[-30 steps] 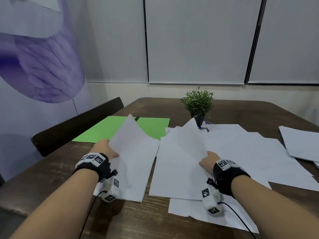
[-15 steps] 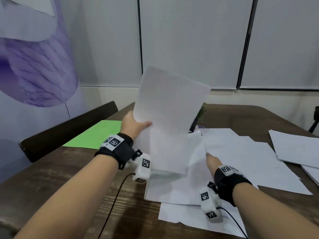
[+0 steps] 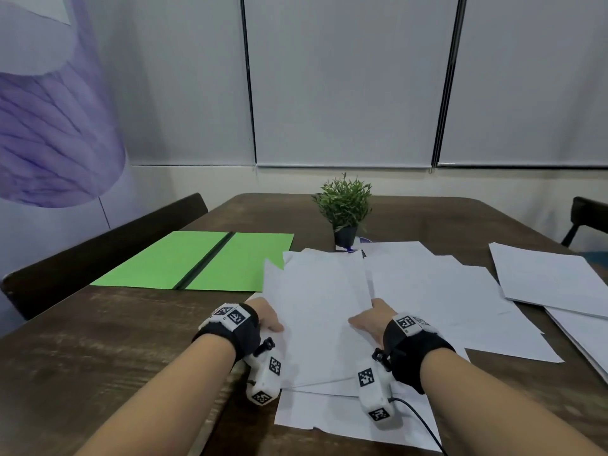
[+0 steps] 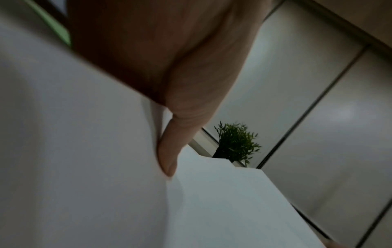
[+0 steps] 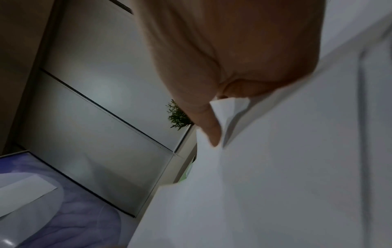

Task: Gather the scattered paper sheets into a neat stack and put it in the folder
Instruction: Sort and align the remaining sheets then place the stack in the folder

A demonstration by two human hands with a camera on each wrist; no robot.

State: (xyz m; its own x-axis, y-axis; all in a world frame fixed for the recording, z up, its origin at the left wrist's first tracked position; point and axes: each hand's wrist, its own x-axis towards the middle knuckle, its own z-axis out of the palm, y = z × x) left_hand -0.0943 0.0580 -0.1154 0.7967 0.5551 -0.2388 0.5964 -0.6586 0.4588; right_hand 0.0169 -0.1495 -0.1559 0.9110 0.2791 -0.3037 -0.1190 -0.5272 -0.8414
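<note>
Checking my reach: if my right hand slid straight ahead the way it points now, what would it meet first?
Probably just more paper: the right hand points up along the loose sheets. Further on stands the potted plant, though depth is hard to judge.

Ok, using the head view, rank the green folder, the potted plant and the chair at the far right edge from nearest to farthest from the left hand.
1. Green folder, just ahead and to the left of the left hand.
2. Potted plant, farther back, toward the middle of the table.
3. Chair, across the table at the far right edge.
</note>
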